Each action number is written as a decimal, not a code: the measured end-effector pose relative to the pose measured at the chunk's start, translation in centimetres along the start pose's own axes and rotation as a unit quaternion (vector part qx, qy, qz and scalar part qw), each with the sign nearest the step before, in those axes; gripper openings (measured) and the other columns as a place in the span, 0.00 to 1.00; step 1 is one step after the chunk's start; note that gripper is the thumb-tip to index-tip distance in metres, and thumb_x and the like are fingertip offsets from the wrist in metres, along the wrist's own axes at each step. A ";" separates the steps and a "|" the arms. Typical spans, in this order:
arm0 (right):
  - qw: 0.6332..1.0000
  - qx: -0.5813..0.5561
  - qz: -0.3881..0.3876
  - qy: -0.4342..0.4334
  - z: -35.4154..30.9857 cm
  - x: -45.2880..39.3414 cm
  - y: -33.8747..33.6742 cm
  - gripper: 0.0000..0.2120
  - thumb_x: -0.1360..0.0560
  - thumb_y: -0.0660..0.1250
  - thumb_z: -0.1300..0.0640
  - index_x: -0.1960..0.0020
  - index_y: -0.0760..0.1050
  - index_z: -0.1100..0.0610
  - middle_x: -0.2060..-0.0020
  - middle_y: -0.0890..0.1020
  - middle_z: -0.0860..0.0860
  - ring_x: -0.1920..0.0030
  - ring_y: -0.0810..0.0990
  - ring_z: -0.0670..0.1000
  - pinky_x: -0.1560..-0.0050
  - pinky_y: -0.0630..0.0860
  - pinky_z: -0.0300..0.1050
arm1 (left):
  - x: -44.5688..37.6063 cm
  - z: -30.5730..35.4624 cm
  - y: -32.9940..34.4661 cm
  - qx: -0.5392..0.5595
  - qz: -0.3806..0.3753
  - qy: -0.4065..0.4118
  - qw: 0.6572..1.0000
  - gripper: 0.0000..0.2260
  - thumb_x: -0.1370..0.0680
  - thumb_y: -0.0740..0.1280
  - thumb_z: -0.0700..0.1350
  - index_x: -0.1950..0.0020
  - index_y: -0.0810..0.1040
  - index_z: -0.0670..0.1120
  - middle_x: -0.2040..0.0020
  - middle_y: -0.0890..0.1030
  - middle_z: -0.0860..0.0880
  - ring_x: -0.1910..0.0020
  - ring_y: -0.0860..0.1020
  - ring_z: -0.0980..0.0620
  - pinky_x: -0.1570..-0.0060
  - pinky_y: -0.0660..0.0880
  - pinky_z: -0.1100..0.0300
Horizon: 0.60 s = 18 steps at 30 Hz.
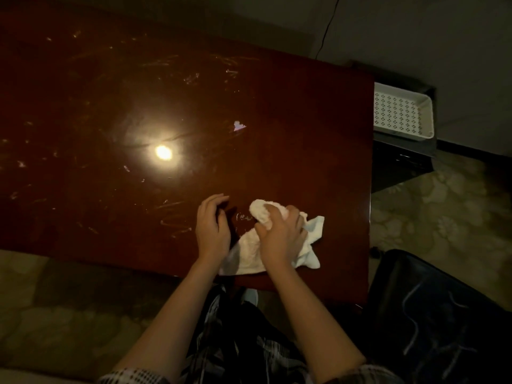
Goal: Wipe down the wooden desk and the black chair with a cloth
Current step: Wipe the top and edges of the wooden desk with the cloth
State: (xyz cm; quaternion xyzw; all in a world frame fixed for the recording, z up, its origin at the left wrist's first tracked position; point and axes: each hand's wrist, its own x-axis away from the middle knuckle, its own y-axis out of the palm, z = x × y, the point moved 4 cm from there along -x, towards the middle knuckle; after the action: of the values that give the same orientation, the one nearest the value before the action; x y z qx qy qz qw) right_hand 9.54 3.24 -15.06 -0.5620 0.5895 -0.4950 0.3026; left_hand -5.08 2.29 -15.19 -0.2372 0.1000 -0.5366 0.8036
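Here the right hand (pixel 279 234) clutches the bunched white cloth (pixel 260 250) on the wooden surface (pixel 138 106), near its right near corner. The left hand (pixel 212 225), loosely curled and holding nothing, rests just left. Unwiped surface stretches far and left; the black chair (pixel 443 314) lies near right.

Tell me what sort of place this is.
Probably a dim home or office room. A glossy, scratched reddish-brown wooden desk stands on patterned flooring, with a white perforated plastic tray on a dark stand beside it. The right hand grips a white cloth.
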 end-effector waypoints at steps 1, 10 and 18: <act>0.999 0.005 -0.016 -0.029 0.6 -0.5 -0.2 0.21 0.28 0.69 0.47 0.35 0.72 0.43 0.35 0.68 0.52 0.35 0.64 0.54 0.40 0.63 0.50 | 0.1 0.0 -0.1 -0.006 0.001 0.006 1.000 0.13 0.21 0.57 0.33 0.42 0.76 0.44 0.41 0.74 0.49 0.39 0.71 0.53 0.38 0.66 0.61; 0.997 0.027 0.056 0.035 0.8 -3.6 -0.8 0.21 0.26 0.67 0.46 0.34 0.72 0.46 0.36 0.67 0.54 0.36 0.65 0.56 0.41 0.62 0.52 | 2.3 -2.5 -5.3 -0.101 0.087 -0.012 0.991 0.14 0.23 0.60 0.33 0.41 0.76 0.45 0.43 0.73 0.54 0.39 0.70 0.52 0.37 0.61 0.58; 0.952 0.046 -0.077 -0.294 -1.6 7.3 2.1 0.27 0.42 0.80 0.48 0.45 0.79 0.47 0.45 0.78 0.56 0.46 0.78 0.59 0.51 0.74 0.56 | 2.3 -4.2 -7.3 -0.180 0.100 -0.015 0.978 0.15 0.23 0.61 0.35 0.38 0.73 0.43 0.38 0.74 0.46 0.38 0.69 0.47 0.38 0.59 0.57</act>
State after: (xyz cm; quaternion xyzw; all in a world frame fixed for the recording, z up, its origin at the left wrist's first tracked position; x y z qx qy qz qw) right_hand 6.00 -3.70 -15.04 -0.7115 0.4063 -0.3564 0.4491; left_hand -11.80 -3.22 -15.06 -0.3750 0.2064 -0.4227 0.7988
